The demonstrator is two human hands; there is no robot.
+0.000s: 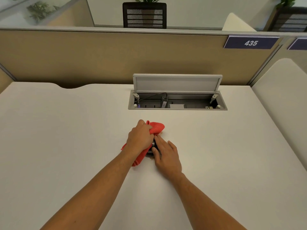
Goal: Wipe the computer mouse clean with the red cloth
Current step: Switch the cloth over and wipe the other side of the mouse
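A bunched red cloth (155,127) is gripped in the left hand (140,138) and pressed over a dark computer mouse (152,147), which is mostly hidden, so only a sliver of black and grey can be made out. The mouse is steadied from its other side by the right hand (166,155), fingers laid flat against it. All of this is set on a plain white desk (66,130). Beyond the mouse, a grey cable tray (177,100) is sunk into the desk with its lid flipped up, and a blue "435" sign (250,42) is fixed to the tan partition (99,55) further back.
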